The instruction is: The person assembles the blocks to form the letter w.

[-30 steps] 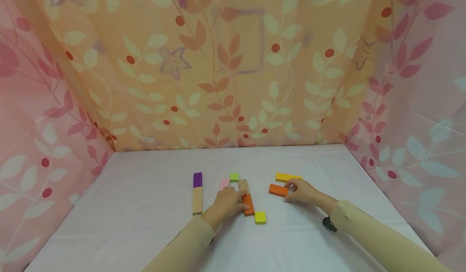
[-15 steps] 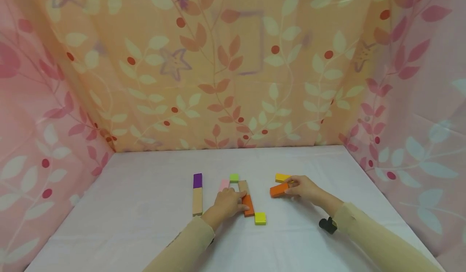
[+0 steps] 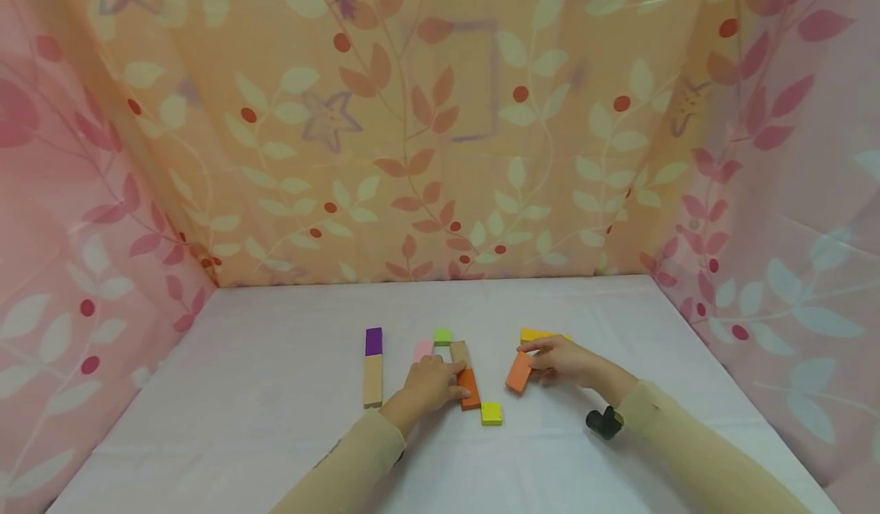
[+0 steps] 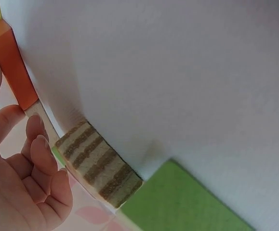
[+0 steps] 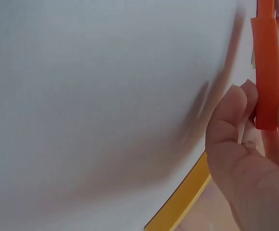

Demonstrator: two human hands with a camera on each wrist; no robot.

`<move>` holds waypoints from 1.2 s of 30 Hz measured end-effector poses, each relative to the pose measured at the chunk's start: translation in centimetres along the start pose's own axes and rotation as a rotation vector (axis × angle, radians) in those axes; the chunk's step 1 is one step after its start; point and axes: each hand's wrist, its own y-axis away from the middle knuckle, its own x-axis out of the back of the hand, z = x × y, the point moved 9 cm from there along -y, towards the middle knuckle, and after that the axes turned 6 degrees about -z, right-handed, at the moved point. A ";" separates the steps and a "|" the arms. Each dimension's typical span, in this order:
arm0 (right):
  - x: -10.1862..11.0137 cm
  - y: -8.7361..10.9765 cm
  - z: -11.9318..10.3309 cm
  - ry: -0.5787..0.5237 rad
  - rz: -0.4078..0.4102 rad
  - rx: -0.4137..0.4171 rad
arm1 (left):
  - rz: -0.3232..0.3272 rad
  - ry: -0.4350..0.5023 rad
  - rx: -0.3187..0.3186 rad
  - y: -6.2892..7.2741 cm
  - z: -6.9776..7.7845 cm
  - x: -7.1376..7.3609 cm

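Note:
My right hand point(image 3: 567, 360) pinches an orange block point(image 3: 519, 373), held tilted just left of a yellow block point(image 3: 543, 335). In the right wrist view, thumb and fingers lie on either side of that orange block point(image 5: 267, 72). My left hand point(image 3: 429, 384) rests beside a second orange block point(image 3: 469, 389). Its index fingertip and thumb touch that block's left side and end; the other fingers are loosely curled in the left wrist view. A tan block point(image 3: 459, 353) continues from the second orange block. A pink block point(image 3: 423, 348) is partly hidden behind the left hand.
A purple block point(image 3: 373, 341) and a tan block point(image 3: 373, 380) form a line at left. A light green block point(image 3: 442, 337) lies behind; a lime-yellow block point(image 3: 491, 413) sits in front. A green block point(image 4: 187, 202) shows near the left wrist. Patterned curtains point(image 3: 440, 155) surround the white table point(image 3: 275, 346).
My right hand has picked up the orange block beside the yellow one and turned it from lying crosswise to slanting toward me. The left hand stays in place.

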 end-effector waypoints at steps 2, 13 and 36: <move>-0.6 -0.2 -0.1 0.034 -0.012 0.007 | -0.007 0.008 0.006 0.0 -0.1 -0.1; -1.7 -0.4 -0.3 0.351 0.137 -0.055 | -0.024 0.031 0.022 -0.3 -0.2 -0.4; -2.3 -0.8 -0.2 0.422 0.148 -0.095 | -0.025 -0.009 0.024 -0.1 0.1 -0.1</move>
